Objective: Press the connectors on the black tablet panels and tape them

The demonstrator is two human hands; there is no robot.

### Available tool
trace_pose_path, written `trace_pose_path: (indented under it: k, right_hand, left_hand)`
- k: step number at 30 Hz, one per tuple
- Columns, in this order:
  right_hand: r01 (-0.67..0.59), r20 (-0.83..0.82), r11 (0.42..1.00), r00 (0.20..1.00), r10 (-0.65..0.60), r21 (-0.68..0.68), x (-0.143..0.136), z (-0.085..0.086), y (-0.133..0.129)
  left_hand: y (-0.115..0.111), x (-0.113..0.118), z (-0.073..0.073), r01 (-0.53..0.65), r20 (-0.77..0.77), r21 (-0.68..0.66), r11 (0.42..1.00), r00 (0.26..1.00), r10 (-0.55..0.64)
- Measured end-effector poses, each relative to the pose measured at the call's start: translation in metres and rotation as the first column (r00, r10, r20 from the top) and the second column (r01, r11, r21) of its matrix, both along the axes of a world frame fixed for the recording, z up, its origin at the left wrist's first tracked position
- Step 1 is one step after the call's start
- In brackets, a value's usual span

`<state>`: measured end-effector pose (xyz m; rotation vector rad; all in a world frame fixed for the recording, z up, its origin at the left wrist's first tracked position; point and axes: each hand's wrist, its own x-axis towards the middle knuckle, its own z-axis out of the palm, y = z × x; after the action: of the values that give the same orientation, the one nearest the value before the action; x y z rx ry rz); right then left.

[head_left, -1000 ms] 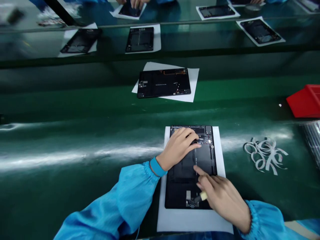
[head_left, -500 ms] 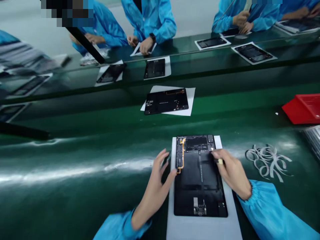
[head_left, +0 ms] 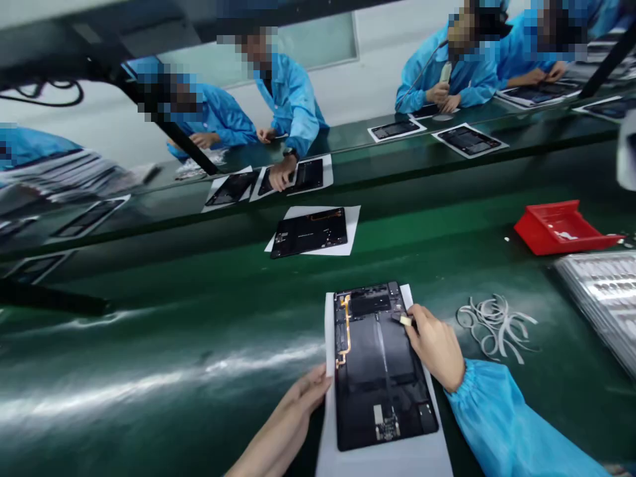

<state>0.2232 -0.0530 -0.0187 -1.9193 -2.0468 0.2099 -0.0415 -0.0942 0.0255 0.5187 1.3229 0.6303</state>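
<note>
An opened tablet (head_left: 362, 391), its black inside and orange ribbon cable (head_left: 347, 331) exposed, lies on a white sheet (head_left: 387, 460) in front of me. My left hand (head_left: 305, 397) grips the sheet's left edge, beside the tablet; its fingertips are partly hidden. My right hand (head_left: 437, 341) is closed over the tablet's upper right part. Between thumb and fingers it pinches a small cream-coloured piece (head_left: 405, 320) with a dark end, too small to name surely.
Curled white strips (head_left: 497, 324) lie to the right. Beyond them stand a red bin (head_left: 551, 232) and a clear plastic tray (head_left: 601, 285). Another opened tablet (head_left: 311, 233) rests ahead on white paper. Across a raised ledge (head_left: 368, 179), several co-workers in blue handle tablets.
My left hand has come down from above the tablet's left side to the sheet's edge. The view has tilted up and right. A co-worker's hand has reached forward to the tablets on the ledge.
</note>
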Motion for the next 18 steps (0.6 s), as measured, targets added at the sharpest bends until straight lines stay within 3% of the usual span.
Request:
trace_pose_path:
  k: [4, 7, 10, 13, 15, 18]
  right_hand:
    - [0.018, -0.114, 1.000, 0.993, -0.019, -0.016, 0.002, 0.001, 0.001]
    - [0.030, -0.262, 0.999, 0.965, -0.027, 0.009, 0.005, 0.006, 0.002]
    - [0.101, -0.376, 0.991, 0.925, -0.062, 0.085, 0.010, 0.011, 0.004]
    - [0.154, -0.410, 0.979, 0.908, -0.087, 0.134, 0.014, 0.013, 0.005]
    - [0.155, -0.409, 0.976, 0.909, -0.082, 0.150, 0.014, 0.011, 0.006]
    - [0.142, -0.394, 0.977, 0.917, -0.069, 0.158, 0.013, 0.004, 0.007]
  left_hand:
    - [0.004, 0.018, 0.011, 0.031, -0.081, 0.056, 0.998, 0.996, -0.027]
    - [0.009, 0.020, 0.005, 0.028, -0.232, 0.171, 0.985, 0.973, 0.013]
    - [0.038, 0.017, -0.002, 0.044, -0.302, 0.293, 0.955, 0.952, 0.049]
    - [0.099, 0.025, -0.005, 0.051, -0.274, 0.476, 0.878, 0.957, 0.094]
    - [0.154, 0.041, -0.007, 0.059, -0.230, 0.592, 0.804, 0.968, 0.098]
    - [0.243, 0.076, -0.016, 0.035, -0.203, 0.648, 0.761, 0.971, 0.128]
